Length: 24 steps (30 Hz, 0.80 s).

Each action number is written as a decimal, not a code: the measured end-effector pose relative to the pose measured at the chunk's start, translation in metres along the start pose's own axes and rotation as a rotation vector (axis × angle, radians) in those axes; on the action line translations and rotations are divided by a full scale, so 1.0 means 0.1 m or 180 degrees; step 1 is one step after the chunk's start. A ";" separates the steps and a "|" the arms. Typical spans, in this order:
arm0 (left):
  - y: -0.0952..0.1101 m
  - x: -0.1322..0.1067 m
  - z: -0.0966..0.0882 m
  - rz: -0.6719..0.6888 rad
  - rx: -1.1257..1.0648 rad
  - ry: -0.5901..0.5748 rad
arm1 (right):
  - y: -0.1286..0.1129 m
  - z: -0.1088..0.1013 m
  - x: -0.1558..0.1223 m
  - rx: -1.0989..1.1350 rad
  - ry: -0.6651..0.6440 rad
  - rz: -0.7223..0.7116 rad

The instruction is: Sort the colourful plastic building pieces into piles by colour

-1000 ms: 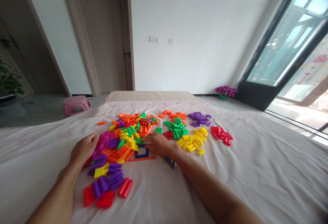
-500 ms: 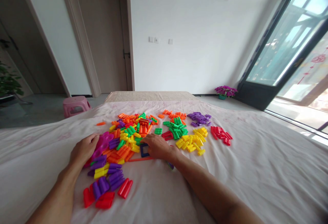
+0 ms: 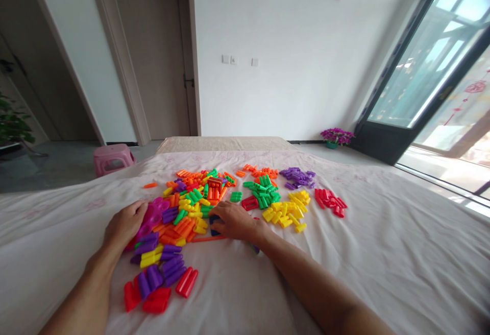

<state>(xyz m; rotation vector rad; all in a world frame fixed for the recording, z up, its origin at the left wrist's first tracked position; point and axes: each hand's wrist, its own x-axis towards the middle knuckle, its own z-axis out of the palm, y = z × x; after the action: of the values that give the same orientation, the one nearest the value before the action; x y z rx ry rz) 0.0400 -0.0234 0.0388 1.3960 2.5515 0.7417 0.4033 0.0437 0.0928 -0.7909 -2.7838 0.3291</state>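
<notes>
Curled around a magenta plastic piece with rounded openings [image 3: 155,213] is my left hand [image 3: 124,222], at the left edge of the pile. My right hand [image 3: 237,218] is bent over a dark blue square frame [image 3: 215,230], its fingers closed on the piece and hiding much of it. Between the hands lies a mixed pile of plastic building pieces, with orange tubes [image 3: 184,229], purple tubes [image 3: 170,215] and yellow tubes [image 3: 201,226]. A thin orange strip [image 3: 206,239] lies just below the blue frame. A red frame [image 3: 250,202] is beyond my right hand.
Pieces sorted by colour lie to the right: green [image 3: 264,192], yellow [image 3: 289,210], purple [image 3: 297,177] and red [image 3: 331,202]. Nearer me are loose red tubes [image 3: 187,282]. A wrinkled pale cloth [image 3: 383,253] covers the surface. A pink stool [image 3: 114,159] stands beyond it.
My right hand has shifted slightly over the dark blue frame, and less of the frame's opening shows. My left hand stays on the magenta piece.
</notes>
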 end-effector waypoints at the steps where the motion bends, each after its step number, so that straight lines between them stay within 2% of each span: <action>1: 0.00 0.00 0.00 0.0000 0.0005 -0.0006 | 0.00 0.00 0.00 -0.0033 -0.0006 -0.0006; 15: -0.01 0.03 0.01 -0.0049 0.0060 -0.0052 | -0.04 -0.04 -0.02 -0.0010 -0.0028 -0.0235; 18: -0.01 0.03 0.01 -0.0038 0.0055 -0.0014 | -0.06 -0.04 -0.02 -0.0017 -0.0053 -0.0132; 20: -0.01 0.03 0.01 -0.0032 0.0052 0.0022 | -0.08 -0.02 -0.02 -0.0034 0.0021 0.0038; 24: -0.02 0.04 0.02 0.0007 0.0055 0.0072 | -0.11 0.04 -0.02 -0.0015 0.0435 0.0254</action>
<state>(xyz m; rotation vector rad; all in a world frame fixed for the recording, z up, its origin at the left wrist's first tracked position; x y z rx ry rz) 0.0371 -0.0207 0.0363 1.4039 2.5798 0.7415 0.3987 0.0330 0.0917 -0.8925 -2.6323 0.2716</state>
